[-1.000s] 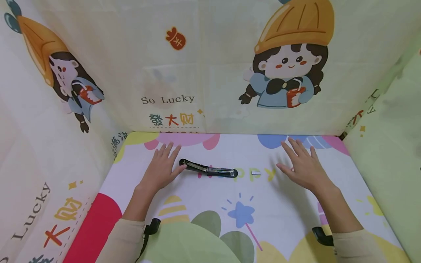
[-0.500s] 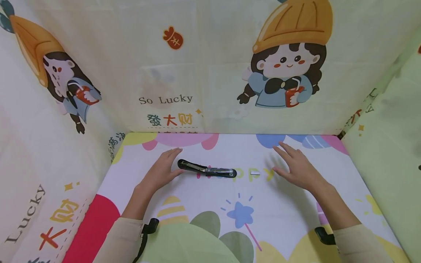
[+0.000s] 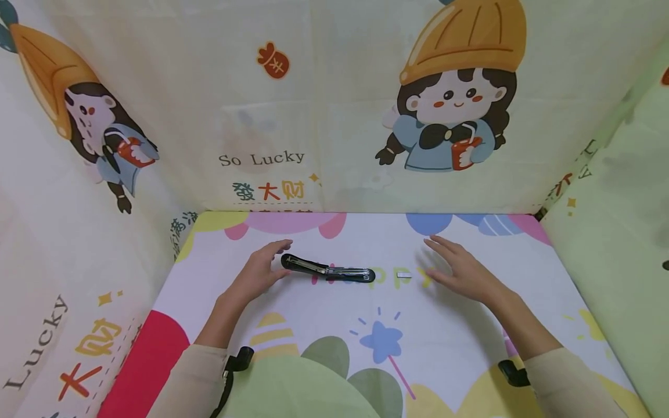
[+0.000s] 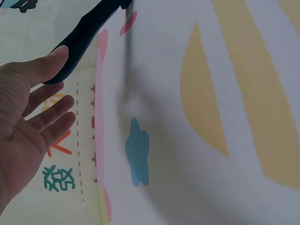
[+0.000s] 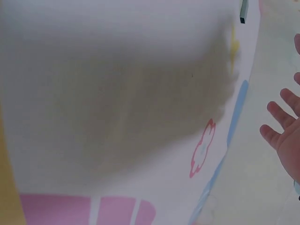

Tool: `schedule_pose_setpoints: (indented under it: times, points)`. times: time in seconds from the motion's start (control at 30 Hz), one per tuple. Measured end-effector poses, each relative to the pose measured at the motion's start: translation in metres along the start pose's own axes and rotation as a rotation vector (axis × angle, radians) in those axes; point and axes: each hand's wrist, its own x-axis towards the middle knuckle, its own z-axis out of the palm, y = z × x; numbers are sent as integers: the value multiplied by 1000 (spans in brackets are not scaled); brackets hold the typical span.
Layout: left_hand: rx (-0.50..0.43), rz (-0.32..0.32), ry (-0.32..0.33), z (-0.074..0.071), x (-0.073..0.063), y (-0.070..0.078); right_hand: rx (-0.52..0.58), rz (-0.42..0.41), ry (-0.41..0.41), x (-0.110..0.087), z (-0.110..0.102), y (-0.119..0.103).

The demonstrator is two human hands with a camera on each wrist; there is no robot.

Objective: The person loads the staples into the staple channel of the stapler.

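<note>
A black stapler (image 3: pixel 328 270), spread open so that its metal insides show, lies on the printed cloth. At its left end is my left hand (image 3: pixel 257 271), fingers parted from the thumb on either side of that end. In the left wrist view the thumb (image 4: pixel 58 52) overlaps the stapler's dark end (image 4: pixel 77 51); whether it touches is unclear. A short silver strip of staples (image 3: pixel 404 275) lies to the right of the stapler. Right of the strip hovers my right hand (image 3: pixel 462 273), fingers extended and holding nothing. In the right wrist view the strip (image 5: pixel 243 11) shows at the top edge.
A patterned cloth (image 3: pixel 444 342) covers the table. Cream printed sheets (image 3: pixel 345 128) stand up behind it and along both sides. Each wrist carries a small black camera, such as the left camera (image 3: pixel 240 358).
My right hand has moved left and a little toward me, closer to the staples. The left hand's fingers have bent and drawn in near the stapler's end. Stapler and strip stay put.
</note>
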Motion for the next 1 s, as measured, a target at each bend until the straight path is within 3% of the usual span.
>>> schedule_pose_setpoints:
  times: [0.33,0.67,1.0]
  points:
    - [-207,-52,-10,2,0,1,56,12,-43,4,12,-9]
    - [-345,-155,-12,4,0,-3,62,14,-47,8,26,-17]
    - [-461,-203,-9,8,1,-7,36,-26,-23,11,44,-16]
